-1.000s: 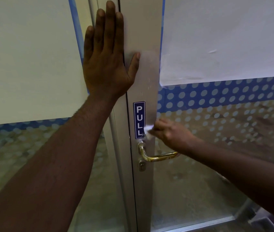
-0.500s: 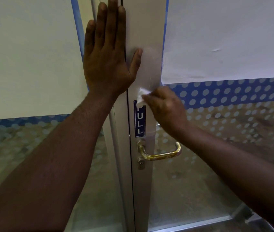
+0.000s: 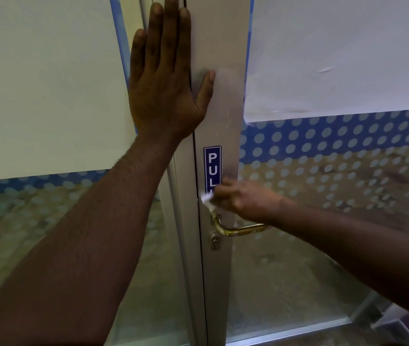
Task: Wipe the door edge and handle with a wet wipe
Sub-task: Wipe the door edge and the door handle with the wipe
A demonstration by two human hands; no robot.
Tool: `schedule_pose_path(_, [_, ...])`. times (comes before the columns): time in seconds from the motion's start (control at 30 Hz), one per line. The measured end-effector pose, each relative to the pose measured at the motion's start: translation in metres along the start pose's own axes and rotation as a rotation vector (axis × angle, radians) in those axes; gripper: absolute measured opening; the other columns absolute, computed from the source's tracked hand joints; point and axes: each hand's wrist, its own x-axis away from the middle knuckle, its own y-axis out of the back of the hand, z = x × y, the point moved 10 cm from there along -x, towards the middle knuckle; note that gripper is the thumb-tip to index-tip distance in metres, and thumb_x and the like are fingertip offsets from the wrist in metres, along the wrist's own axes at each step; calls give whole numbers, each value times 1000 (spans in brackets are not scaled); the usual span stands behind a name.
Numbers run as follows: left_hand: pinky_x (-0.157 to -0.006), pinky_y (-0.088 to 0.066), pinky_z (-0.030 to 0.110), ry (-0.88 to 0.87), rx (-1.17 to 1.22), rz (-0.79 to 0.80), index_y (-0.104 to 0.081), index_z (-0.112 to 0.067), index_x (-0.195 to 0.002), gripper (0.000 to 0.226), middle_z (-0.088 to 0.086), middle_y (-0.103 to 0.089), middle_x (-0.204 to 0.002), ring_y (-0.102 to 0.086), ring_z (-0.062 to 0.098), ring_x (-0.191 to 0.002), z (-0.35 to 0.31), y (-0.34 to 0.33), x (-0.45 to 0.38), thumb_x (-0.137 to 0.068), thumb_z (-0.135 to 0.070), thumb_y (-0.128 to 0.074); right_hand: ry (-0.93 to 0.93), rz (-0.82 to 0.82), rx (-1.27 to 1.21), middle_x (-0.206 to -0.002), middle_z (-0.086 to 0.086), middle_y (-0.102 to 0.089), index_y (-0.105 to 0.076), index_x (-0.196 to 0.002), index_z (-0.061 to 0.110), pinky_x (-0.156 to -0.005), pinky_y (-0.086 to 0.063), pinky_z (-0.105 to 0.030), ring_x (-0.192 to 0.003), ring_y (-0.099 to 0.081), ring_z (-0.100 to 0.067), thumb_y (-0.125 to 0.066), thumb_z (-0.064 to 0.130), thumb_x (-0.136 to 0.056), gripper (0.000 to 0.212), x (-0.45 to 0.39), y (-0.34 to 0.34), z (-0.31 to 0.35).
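Observation:
The grey metal door edge (image 3: 219, 101) runs vertically through the middle of the view, with a blue PULL sticker (image 3: 212, 166) on it. A brass lever handle (image 3: 238, 228) sits just below the sticker. My left hand (image 3: 163, 81) presses flat against the frame and door edge high up, fingers straight. My right hand (image 3: 245, 198) pinches a small white wet wipe (image 3: 206, 198) against the door edge at the sticker's lower end, just above the handle. The sticker's bottom letters are hidden behind this hand.
Glass panels with white paper sheets (image 3: 335, 53) and a blue band of white dots (image 3: 348, 136) flank the door edge. A round keyhole (image 3: 214, 241) sits under the handle. A metal bottom rail (image 3: 285, 330) shows at lower right.
My right hand with the wipe went up from beside the sticker to its top, then slid back down to just above the handle. My left hand stayed pressed in place.

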Motion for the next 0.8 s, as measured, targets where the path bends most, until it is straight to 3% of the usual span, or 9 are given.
schedule_pose_path(0.07, [-124, -16, 43, -4, 8, 5, -31, -2, -154, 72, 20, -31, -160, -27, 34, -150, 0, 1, 0, -106, -56, -30, 96, 120, 84, -124, -1, -49, -46, -129, 22, -86, -52, -34, -105, -57, -17, -28, 42, -99, 40, 5, -16, 3])
schedule_pose_path(0.13, [-124, -15, 43, -4, 9, 4, -30, -2, -155, 72, 19, -31, -161, -26, 34, -150, -1, 1, 1, -106, -55, -31, 74, 51, 99, -119, -2, -51, -46, -127, 23, -79, -55, -34, -94, -59, -16, -22, 46, -97, 45, 0, 9, -5])
schedule_pose_path(0.2, [-124, -14, 43, -3, 6, 3, -30, -2, -155, 72, 19, -30, -161, -26, 33, -150, -2, 1, 1, -105, -55, -31, -23, -213, 73, -107, -6, -57, -55, -120, 20, -64, -55, -30, -80, -59, -16, -35, 40, -100, 35, -4, 58, -25])
schedule_pose_path(0.3, [-124, -15, 43, -1, -4, -7, -32, -2, -154, 73, 19, -32, -160, -28, 34, -149, -2, 0, 1, -105, -56, -31, -106, -552, 310, -95, -14, -63, -65, -114, 2, -53, -51, -30, -80, -58, -23, -57, 13, -95, 23, -5, 105, -39])
schedule_pose_path(0.47, [-124, -15, 43, 3, 1, 14, -29, -2, -155, 73, 19, -30, -161, -26, 34, -150, 0, -1, 0, -106, -56, -30, -60, -160, 136, -105, -11, -56, -59, -126, 9, -60, -54, -34, -76, -55, -18, -31, 31, -101, 43, 8, 33, -16])
schedule_pose_path(0.53, [-124, -13, 42, 4, 12, 20, -28, -3, -155, 72, 19, -29, -161, -25, 33, -150, -1, 2, 0, -106, -56, -29, -78, -80, 133, -104, -9, -56, -60, -126, 11, -61, -53, -34, -78, -54, -17, -29, 31, -99, 46, 11, 26, -16])
schedule_pose_path(0.6, [-124, -11, 41, 5, 17, 25, -26, -3, -156, 73, 19, -27, -162, -23, 33, -151, -2, 2, 0, -106, -56, -28, -124, -168, 159, -99, -10, -59, -63, -121, 9, -59, -52, -30, -79, -56, -19, -37, 25, -97, 39, 4, 47, -20])
schedule_pose_path(0.7, [-124, -12, 42, 13, 11, 24, -26, -3, -156, 74, 18, -27, -162, -23, 33, -151, 0, 0, 1, -106, -57, -27, -226, -516, 231, -90, -12, -63, -69, -108, 4, -62, -41, -20, -77, -58, -21, -62, 14, -90, 22, -3, 93, -36])
schedule_pose_path(0.8, [-124, -15, 44, 0, 20, 5, -30, -2, -155, 73, 20, -31, -160, -26, 34, -150, -1, -1, 1, -106, -56, -30, -182, -578, 264, -86, -12, -61, -69, -109, 4, -55, -42, -24, -75, -55, -21, -66, 10, -89, 22, 0, 83, -32])
